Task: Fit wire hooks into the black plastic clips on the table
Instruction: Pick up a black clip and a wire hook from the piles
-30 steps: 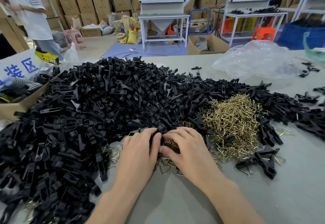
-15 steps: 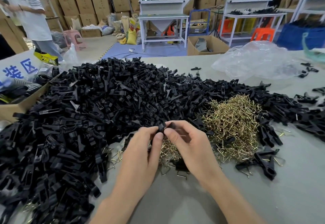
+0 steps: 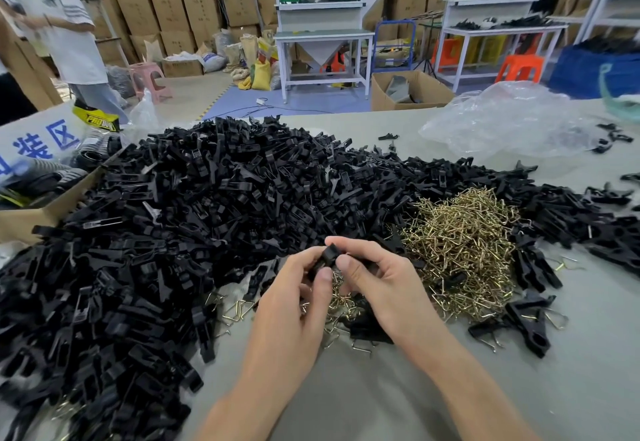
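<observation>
A huge heap of black plastic clips (image 3: 194, 225) covers the left and middle of the grey table (image 3: 381, 399). To its right lies a pile of brass-coloured wire hooks (image 3: 464, 243). My left hand (image 3: 294, 305) and my right hand (image 3: 384, 284) meet above the table's near middle, both pinching one black clip (image 3: 325, 260) between thumb and fingers. A few loose hooks (image 3: 239, 310) lie under and beside my hands. Whether a hook sits in the held clip is hidden by my fingers.
Finished clips with hooks (image 3: 526, 322) lie to the right of the hook pile. A crumpled clear plastic bag (image 3: 512, 121) sits at the back right, a cardboard box (image 3: 38, 212) at the left edge. A person (image 3: 69, 31) stands far left beyond the table.
My hands lifted from the table surface, bringing a black clip up between them. The right thumb has shifted onto the clip beside the left thumb.
</observation>
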